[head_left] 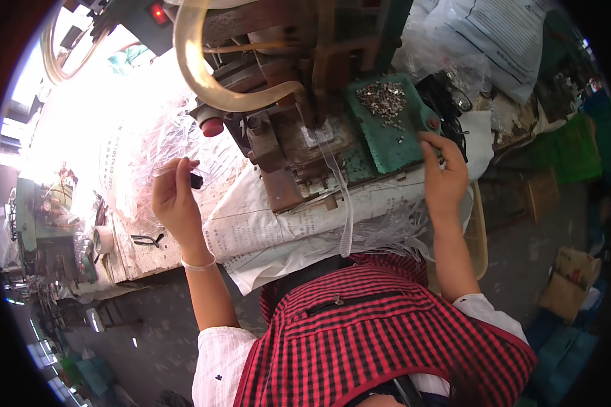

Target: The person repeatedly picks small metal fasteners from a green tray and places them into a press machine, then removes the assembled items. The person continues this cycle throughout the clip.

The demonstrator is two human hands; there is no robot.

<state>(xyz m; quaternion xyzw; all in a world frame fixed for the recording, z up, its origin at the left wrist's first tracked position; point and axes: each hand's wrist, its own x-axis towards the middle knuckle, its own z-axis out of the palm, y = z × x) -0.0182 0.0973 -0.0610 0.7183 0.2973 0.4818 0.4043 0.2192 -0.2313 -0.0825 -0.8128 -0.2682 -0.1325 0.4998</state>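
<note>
My left hand (pixel 175 197) is raised over the left side of the bench, thumb and fingers pinched together. Beside its fingertips is a small black piece (pixel 196 181); whether it is in the pinch I cannot tell. At the front right corner of a green tray (pixel 387 148), the bent thumb and index finger of my right hand (pixel 446 178) come together, and what is between them is too small to make out. Small metal pieces (pixel 381 100) lie heaped in the tray. A clear plastic strip (pixel 337 178) with a ribbed end reaches from under the machine's head (pixel 307 112) toward me.
Many clear strips (pixel 183 139) are piled on the left, and more (pixel 387 234) lie along the front edge. Red buttons (pixel 212 127) flank the machine. Black-handled pliers (pixel 147 239) lie by a tape roll (pixel 103 239). A yellow basket (pixel 480 237) stands behind my right forearm.
</note>
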